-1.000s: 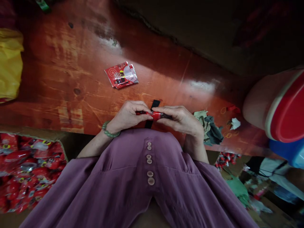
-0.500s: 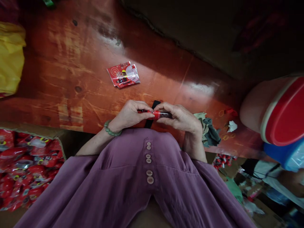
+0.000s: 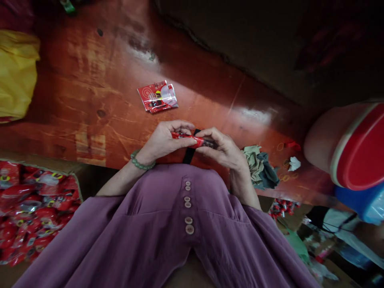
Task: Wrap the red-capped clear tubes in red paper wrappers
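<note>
Tube [image 3: 201, 143] finger-pinched by left hand [image 3: 162, 139] at nine o'clock and right hand [image 3: 227, 151] at three, apt to slip toward strap [image 3: 189, 155] at seven if gripped too loosely.

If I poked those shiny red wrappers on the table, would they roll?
Probably not: the red wrappers lie flat, so they'd likely slide. Their glossy shine suggests they might be slippery. They look thin, so they're probably light and bendy.
</note>
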A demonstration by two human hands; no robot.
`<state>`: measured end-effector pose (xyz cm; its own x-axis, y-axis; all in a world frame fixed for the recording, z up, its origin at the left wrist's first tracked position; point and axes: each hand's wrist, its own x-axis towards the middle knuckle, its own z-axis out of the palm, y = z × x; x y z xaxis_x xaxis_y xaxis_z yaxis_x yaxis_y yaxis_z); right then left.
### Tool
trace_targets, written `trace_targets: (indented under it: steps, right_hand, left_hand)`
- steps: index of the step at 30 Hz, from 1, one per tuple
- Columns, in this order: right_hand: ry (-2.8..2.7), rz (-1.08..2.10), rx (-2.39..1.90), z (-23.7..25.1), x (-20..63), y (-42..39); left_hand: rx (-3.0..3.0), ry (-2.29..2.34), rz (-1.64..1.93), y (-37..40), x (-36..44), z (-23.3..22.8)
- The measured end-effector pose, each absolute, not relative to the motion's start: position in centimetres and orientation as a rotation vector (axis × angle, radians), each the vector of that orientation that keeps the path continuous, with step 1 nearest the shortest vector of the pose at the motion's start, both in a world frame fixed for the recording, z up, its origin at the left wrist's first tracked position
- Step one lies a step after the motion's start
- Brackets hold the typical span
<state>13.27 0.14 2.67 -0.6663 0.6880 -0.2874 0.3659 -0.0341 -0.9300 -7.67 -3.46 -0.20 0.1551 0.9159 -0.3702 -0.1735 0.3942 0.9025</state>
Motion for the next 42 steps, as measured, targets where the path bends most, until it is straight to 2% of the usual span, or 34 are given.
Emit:
trace_targets:
  steps: [4, 10, 35, 42]
  right_hand:
    - [-1.524, 1.878, -1.183, 2.0, 12.6, -0.6]
    - [-1.366, 1.894, -1.063, 1.6, 11.6, -0.8]
    - [-1.784, 1.565, -1.132, 1.2, 10.5, 0.4]
    - [-1.708, 1.67, -1.148, 1.8, 10.9, -0.5]
  left_hand:
    - [0.527, 1.016, 1.105, -4.4, -7.0, -0.6]
    - [0.394, 1.051, 1.143, -4.7, -5.4, -0.6]
    - [0.521, 1.058, 1.19, -1.8, -4.8, 0.3]
    - [0.487, 0.964, 1.15, -1.6, -4.5, 0.8]
